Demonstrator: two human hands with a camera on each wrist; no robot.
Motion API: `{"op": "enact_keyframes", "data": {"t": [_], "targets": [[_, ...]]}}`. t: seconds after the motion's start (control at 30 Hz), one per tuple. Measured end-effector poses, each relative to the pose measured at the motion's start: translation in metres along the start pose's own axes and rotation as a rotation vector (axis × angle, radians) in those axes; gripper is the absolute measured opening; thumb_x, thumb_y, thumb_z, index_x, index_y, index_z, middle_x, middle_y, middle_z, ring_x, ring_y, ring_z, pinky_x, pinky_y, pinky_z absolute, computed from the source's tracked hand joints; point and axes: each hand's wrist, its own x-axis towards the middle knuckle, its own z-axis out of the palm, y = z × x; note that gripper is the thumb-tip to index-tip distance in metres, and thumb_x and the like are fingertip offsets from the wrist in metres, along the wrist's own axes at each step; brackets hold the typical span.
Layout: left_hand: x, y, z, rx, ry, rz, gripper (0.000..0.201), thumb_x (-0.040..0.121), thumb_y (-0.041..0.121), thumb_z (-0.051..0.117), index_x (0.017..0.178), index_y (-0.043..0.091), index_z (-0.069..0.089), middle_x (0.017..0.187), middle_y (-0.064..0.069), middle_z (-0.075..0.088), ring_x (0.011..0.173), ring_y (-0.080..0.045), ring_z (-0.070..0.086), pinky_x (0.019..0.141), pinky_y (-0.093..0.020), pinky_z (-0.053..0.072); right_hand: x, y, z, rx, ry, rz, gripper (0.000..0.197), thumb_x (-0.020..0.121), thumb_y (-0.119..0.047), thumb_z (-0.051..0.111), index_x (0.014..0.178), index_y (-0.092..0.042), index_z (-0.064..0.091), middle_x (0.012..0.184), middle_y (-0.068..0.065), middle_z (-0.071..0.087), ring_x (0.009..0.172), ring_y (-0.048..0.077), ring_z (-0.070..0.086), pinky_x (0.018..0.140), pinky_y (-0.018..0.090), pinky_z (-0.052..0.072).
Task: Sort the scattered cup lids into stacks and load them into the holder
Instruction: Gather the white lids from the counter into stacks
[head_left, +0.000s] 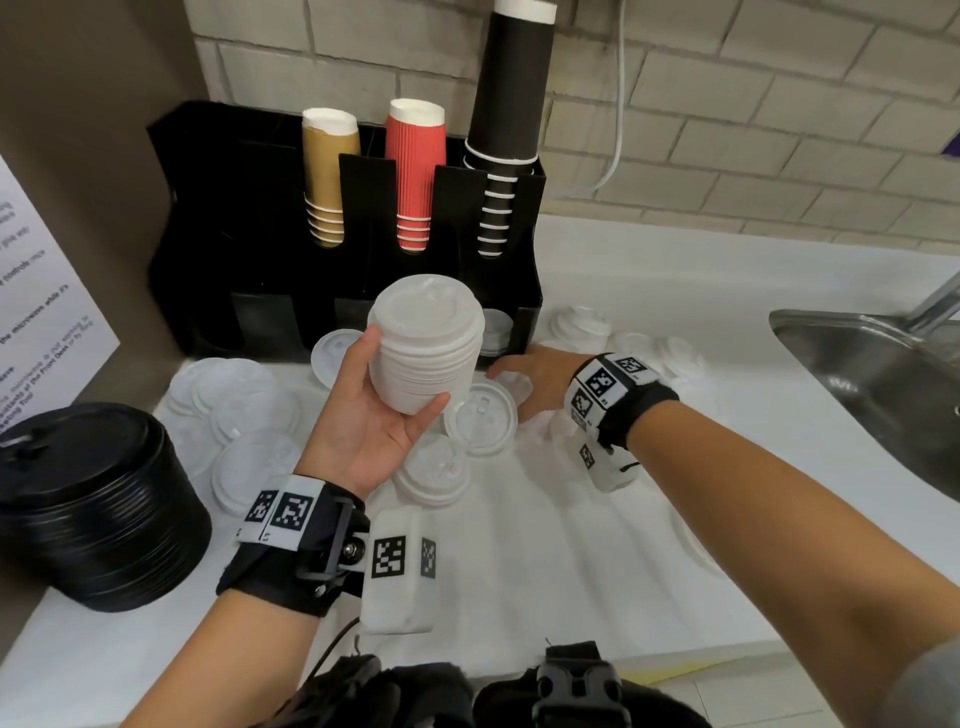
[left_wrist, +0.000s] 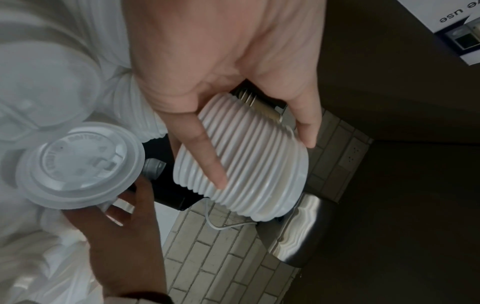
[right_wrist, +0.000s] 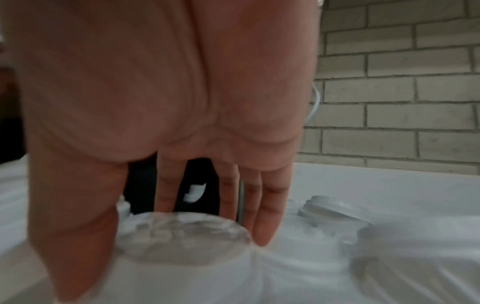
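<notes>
My left hand (head_left: 405, 371) grips a tall stack of white lids (head_left: 426, 343) above the counter, thumb on one side and fingers on the other; the left wrist view shows the ribbed stack (left_wrist: 254, 164) up close. My right hand (head_left: 511, 374) reaches palm down over a single white lid (right_wrist: 182, 232) lying on the counter in front of the holder. Its fingers (right_wrist: 267, 216) are straight, with the thumb on the lid's other side. The black holder (head_left: 270, 249) stands at the back, and a few white lids (head_left: 496, 325) sit in its front right slot.
Gold cups (head_left: 330, 176), red cups (head_left: 415, 171) and black cups (head_left: 506, 119) fill the holder's top slots. Loose white lids lie at the left (head_left: 234, 405) and right (head_left: 582, 322). A stack of black lids (head_left: 98, 504) stands front left. A steel sink (head_left: 883, 374) is at the right.
</notes>
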Motion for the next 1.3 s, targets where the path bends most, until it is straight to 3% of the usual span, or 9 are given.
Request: {"op": "enact_keyframes", "data": {"t": [0.17,0.27,0.43,0.5,0.67,0.73,0.9,1.07,1.3], "targets": [[0.005,-0.003,0.000,0.016,-0.059,0.018,0.033,0.075,0.041,0.071,0.101,0.023,0.078,0.112,-0.004,0.073,0.105,-0.021,0.069,0.066,-0.028,0.060,-0.017,0.017,-0.023,0.039,0.072,0.073,0.074,0.077,-0.031,0.073,0.140,-0.040,0.034,0.125,0.008,0.040,0.110,0.031,0.051,0.085,0.035,0.045],[0.008,-0.005,0.003,0.028,-0.096,0.001,0.053,0.045,0.036,0.096,0.094,0.022,0.080,0.112,-0.005,0.073,0.104,-0.021,0.069,0.065,-0.028,0.060,-0.039,0.027,-0.039,0.157,0.169,0.085,0.072,0.077,-0.030,0.074,0.138,-0.036,0.037,0.125,0.007,0.038,0.111,0.029,0.049,0.089,0.035,0.044],[0.010,-0.010,0.005,0.038,-0.087,-0.021,0.064,0.034,0.035,0.100,0.093,0.021,0.080,0.113,-0.005,0.072,0.105,-0.022,0.069,0.064,-0.027,0.060,-0.080,0.016,-0.049,0.803,0.520,-0.108,0.058,0.073,-0.025,0.078,0.120,-0.036,0.046,0.115,0.002,0.049,0.096,0.021,0.058,0.074,0.022,0.048],[0.012,-0.013,0.008,0.032,-0.082,-0.032,0.065,0.032,0.034,0.100,0.092,0.019,0.080,0.113,-0.006,0.072,0.104,-0.022,0.070,0.064,-0.028,0.060,-0.094,0.000,-0.044,1.019,0.589,-0.232,0.056,0.068,-0.029,0.073,0.117,-0.040,0.047,0.111,-0.001,0.051,0.092,0.020,0.062,0.077,0.027,0.054],[0.014,-0.018,0.015,0.024,-0.060,-0.063,0.031,0.073,0.043,0.074,0.096,0.023,0.079,0.111,-0.005,0.073,0.103,-0.022,0.070,0.070,-0.032,0.062,-0.095,-0.030,-0.024,1.303,0.671,-0.440,0.058,0.070,-0.036,0.065,0.124,-0.038,0.045,0.117,0.010,0.057,0.100,0.020,0.060,0.079,0.028,0.050],[0.016,-0.019,0.016,0.018,-0.015,-0.065,0.034,0.078,0.039,0.064,0.104,0.021,0.076,0.113,-0.006,0.072,0.104,-0.022,0.070,0.070,-0.031,0.062,-0.091,-0.035,-0.022,1.408,0.712,-0.489,0.056,0.072,-0.038,0.060,0.125,-0.033,0.042,0.114,0.006,0.059,0.099,0.016,0.061,0.081,0.030,0.050],[0.018,-0.022,0.019,0.054,0.041,-0.039,0.053,0.071,0.025,0.068,0.122,0.014,0.058,0.115,-0.008,0.071,0.100,-0.022,0.071,0.063,-0.029,0.060,-0.089,-0.043,-0.022,1.304,0.681,-0.531,0.054,0.075,-0.045,0.052,0.126,-0.037,0.036,0.122,0.015,0.051,0.112,0.028,0.058,0.079,0.026,0.052],[0.020,-0.023,0.021,0.076,0.039,-0.021,0.055,0.073,0.020,0.066,0.127,0.012,0.055,0.122,-0.010,0.066,0.104,-0.022,0.069,0.064,-0.029,0.059,-0.093,-0.041,-0.024,1.242,0.693,-0.542,0.057,0.074,-0.045,0.053,0.127,-0.036,0.034,0.125,0.018,0.047,0.105,0.032,0.061,0.073,0.020,0.050],[0.022,-0.026,0.021,0.076,0.003,-0.029,0.051,0.073,0.017,0.065,0.124,0.016,0.056,0.119,-0.006,0.068,0.102,-0.022,0.070,0.064,-0.030,0.060,-0.097,-0.032,-0.026,1.182,0.771,-0.426,0.048,0.077,-0.031,0.066,0.122,-0.031,0.049,0.121,-0.002,0.054,0.100,0.009,0.057,0.067,0.018,0.051]]}}
